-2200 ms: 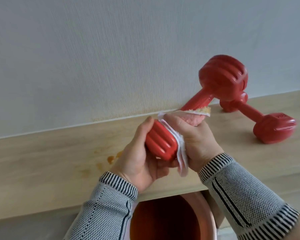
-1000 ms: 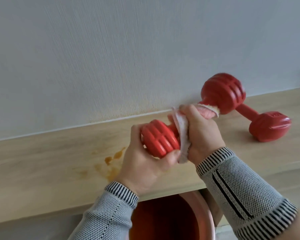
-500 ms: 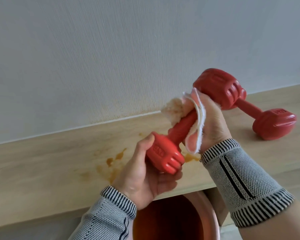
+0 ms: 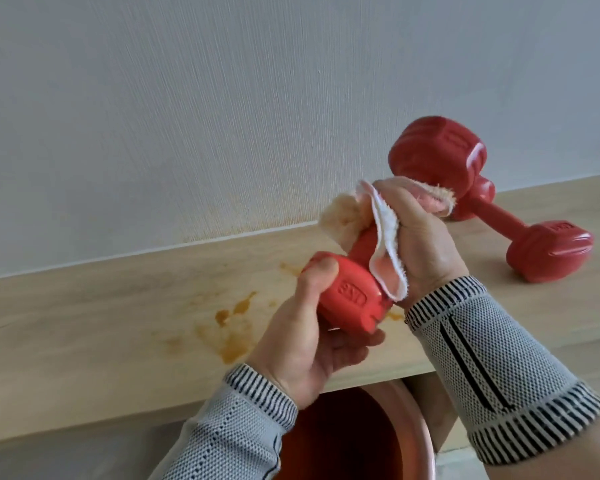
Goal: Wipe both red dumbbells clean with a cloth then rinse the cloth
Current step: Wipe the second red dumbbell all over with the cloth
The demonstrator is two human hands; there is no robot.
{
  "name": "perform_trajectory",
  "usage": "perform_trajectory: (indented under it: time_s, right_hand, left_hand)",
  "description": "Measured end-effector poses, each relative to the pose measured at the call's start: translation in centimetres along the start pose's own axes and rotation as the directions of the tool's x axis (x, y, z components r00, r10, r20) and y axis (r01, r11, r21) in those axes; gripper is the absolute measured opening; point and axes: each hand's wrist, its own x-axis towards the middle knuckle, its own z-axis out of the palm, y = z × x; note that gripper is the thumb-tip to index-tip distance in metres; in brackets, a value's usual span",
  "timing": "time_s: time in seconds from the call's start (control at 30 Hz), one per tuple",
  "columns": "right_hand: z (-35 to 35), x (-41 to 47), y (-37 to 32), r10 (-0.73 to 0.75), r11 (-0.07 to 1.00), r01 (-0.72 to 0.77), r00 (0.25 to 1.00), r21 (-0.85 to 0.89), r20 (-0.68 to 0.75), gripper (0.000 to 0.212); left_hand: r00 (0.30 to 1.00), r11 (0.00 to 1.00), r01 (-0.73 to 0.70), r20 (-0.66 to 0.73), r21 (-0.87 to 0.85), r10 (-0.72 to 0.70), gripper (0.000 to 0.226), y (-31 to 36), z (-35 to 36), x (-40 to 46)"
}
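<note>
I hold one red dumbbell tilted in the air over the wooden shelf. My left hand grips its near head from below, thumb on top. My right hand wraps a pink and white cloth around the dumbbell's handle, which is mostly hidden. The cloth shows yellowish stains at its ends. The second red dumbbell lies on the shelf at the right, its far head partly behind the held one.
Orange-brown stains mark the shelf left of my hands. A reddish basin sits on the floor under the shelf's front edge, below my wrists. A pale textured wall rises directly behind the shelf.
The held dumbbell has swung from nearly level to steeply tilted, far head up. My right hand with the cloth has slid along the handle, and my left hand has shifted under the near head.
</note>
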Motion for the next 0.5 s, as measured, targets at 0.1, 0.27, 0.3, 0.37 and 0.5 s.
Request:
perform_trajectory:
  time_s: [0.1, 0.27, 0.3, 0.37, 0.5]
  right_hand:
    - [0.6, -1.2, 0.3, 0.057, 0.973, -0.03, 0.992, -0.228, 0.112, 0.008]
    - [0.9, -2.6, 1.0, 0.198, 0.902, -0.087, 0.954, -0.422, 0.226, 0.017]
    - [0.8, -2.7, 1.1, 0.216, 0.877, -0.088, 0.95, -0.472, 0.224, 0.021]
    - [0.7, -3.3, 1.4, 0.232, 0.811, -0.087, 0.956, -0.579, 0.181, 0.037]
    - [0.6, -4.0, 2.7, 0.155, 0.784, -0.081, 0.986, -0.615, 0.068, 0.036]
  left_hand:
    - [0.998, 0.995, 0.005, 0.062, -0.101, 0.001, 0.06, 1.4, -0.1, -0.2]
    - [0.995, 0.957, 0.002, 0.094, -0.289, 0.026, 0.062, 2.7, -1.3, -0.5]
    - [0.996, 0.951, -0.006, 0.081, -0.31, 0.032, 0.061, 2.7, -1.5, -0.5]
    - [0.997, 0.97, -0.066, 0.011, -0.236, 0.071, 0.057, 2.6, -1.7, -0.3]
    - [0.9, 0.895, -0.324, -0.192, 0.305, 0.391, 0.07, 0.9, -2.0, 0.5]
